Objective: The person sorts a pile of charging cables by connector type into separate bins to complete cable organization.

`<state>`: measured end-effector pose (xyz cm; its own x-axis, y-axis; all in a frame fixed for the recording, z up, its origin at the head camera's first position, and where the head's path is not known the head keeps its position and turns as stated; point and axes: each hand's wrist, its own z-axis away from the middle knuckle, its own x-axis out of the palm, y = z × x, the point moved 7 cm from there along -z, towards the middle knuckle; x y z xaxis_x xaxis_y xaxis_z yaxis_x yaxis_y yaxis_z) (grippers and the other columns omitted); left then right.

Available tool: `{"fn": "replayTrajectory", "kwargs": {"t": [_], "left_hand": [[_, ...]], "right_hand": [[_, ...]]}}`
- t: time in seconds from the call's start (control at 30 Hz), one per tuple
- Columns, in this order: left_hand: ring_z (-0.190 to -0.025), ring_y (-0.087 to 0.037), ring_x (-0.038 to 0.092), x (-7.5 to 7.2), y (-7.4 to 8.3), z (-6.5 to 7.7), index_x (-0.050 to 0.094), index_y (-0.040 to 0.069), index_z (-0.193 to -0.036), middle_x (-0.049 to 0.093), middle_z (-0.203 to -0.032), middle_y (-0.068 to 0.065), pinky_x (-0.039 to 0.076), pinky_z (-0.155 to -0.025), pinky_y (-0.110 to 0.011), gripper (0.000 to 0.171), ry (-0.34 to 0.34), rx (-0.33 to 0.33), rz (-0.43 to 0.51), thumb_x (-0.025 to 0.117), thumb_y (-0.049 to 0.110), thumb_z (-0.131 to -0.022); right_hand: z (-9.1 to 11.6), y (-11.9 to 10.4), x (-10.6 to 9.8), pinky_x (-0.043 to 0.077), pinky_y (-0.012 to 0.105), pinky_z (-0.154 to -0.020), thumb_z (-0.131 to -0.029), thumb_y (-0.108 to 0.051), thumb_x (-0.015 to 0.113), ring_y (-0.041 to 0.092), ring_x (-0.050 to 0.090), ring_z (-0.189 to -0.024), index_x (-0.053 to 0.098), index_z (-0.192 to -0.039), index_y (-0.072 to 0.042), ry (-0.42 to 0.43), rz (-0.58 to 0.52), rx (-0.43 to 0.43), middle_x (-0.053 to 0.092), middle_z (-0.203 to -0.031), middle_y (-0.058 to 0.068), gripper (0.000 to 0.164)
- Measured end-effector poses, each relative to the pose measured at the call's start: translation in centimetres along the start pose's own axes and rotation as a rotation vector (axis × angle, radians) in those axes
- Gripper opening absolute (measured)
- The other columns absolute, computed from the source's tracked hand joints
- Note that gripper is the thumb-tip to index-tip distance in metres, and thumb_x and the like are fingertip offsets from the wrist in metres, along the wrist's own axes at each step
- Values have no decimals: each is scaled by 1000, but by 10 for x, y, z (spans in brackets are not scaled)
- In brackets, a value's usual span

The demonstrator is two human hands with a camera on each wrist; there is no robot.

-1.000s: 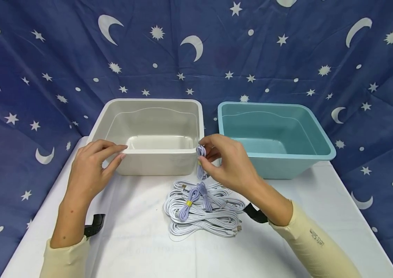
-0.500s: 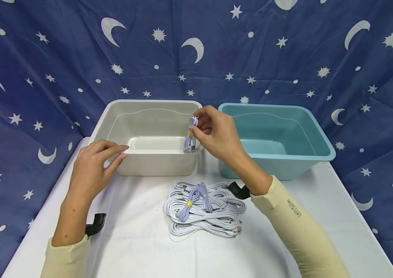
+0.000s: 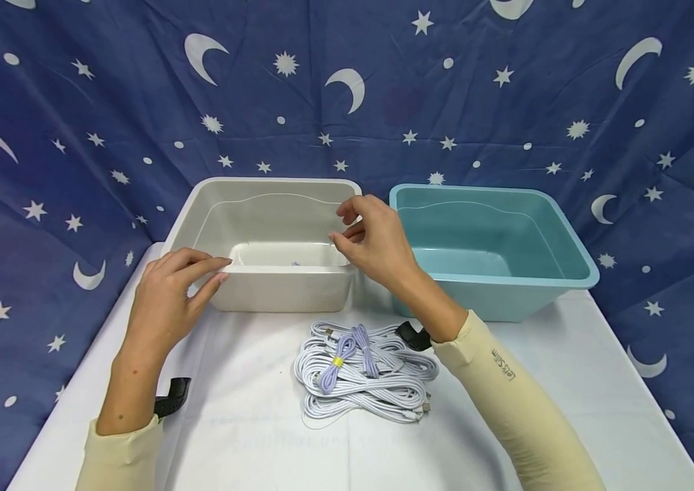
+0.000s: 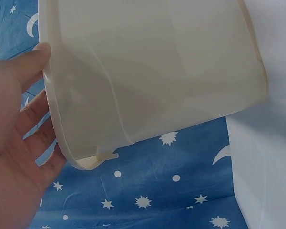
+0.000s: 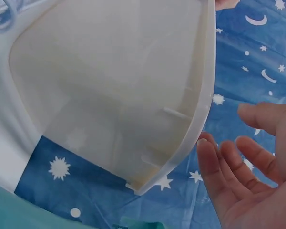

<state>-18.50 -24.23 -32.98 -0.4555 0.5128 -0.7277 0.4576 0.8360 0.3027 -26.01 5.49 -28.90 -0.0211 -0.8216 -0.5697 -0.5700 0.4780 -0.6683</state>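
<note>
My left hand [image 3: 166, 300] holds the front rim of the light grey plastic bin [image 3: 279, 290], thumb against the outer wall, fingers over the edge in the left wrist view. My right hand [image 3: 374, 242] hovers over that bin's right end, fingers loosely bent and parted, holding nothing. Inside the grey bin, a small bit of a lilac cable [image 3: 296, 264] peeks above the front rim; the rest is hidden. In front of the bins lies a pile of coiled white cables [image 3: 365, 392]. On top are two lilac cable bundles, one with a yellow tie [image 3: 337, 361].
A teal bin [image 3: 494, 296] stands right of the grey one, a narrow gap between them. Both sit at the back of a table with a white cloth [image 3: 261, 423]. A blue curtain [image 3: 298, 88] with moons and stars hangs behind and at both sides.
My right hand lifted a lilac cable bundle from beside the grey bin, moved it over the rim and let it go inside. My left hand has stayed at the rim.
</note>
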Motion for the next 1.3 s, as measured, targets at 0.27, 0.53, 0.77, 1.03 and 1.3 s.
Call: {"fn": "replayTrajectory", "kwargs": {"t": [0.27,0.53,0.77,1.03,1.3], "left_hand": [[-98,-30,65,-1,1,-1,82,12,-115,72,-104,-8,44,-89,-53,26,10,8,-4,86,10,-90],[-98,-30,65,0,1,-1,82,13,-116,72,-104,-7,43,-89,-52,26,7,2,-1,86,10,-90],[-98,-30,65,-1,1,0,82,13,-116,72,-103,-7,43,-88,-52,26,9,6,0,86,10,-90],[-99,-30,66,-1,1,1,82,13,-117,72,-103,-7,43,-89,-53,27,7,-2,-2,86,10,-90],[-99,-30,66,-1,2,0,82,14,-117,72,-103,-7,43,-90,-54,26,6,2,2,85,12,-91]], "right_hand": [[29,-12,-5,61,31,-79,-90,-6,83,21,73,-86,73,-116,-3,-34,46,-75,69,-100,11,28],[61,-6,-11,61,34,-75,-89,-6,83,19,70,-84,73,-113,-4,-9,45,-7,71,-98,9,26],[87,5,-12,60,33,-73,-87,-6,85,19,71,-81,73,-109,-4,1,41,46,72,-97,8,25],[115,11,-7,60,34,-71,-85,-8,87,16,70,-78,74,-110,-8,5,81,86,72,-95,4,28],[137,24,7,58,31,-69,-83,-8,89,14,68,-77,74,-108,-9,-45,101,163,70,-93,2,29]]}}
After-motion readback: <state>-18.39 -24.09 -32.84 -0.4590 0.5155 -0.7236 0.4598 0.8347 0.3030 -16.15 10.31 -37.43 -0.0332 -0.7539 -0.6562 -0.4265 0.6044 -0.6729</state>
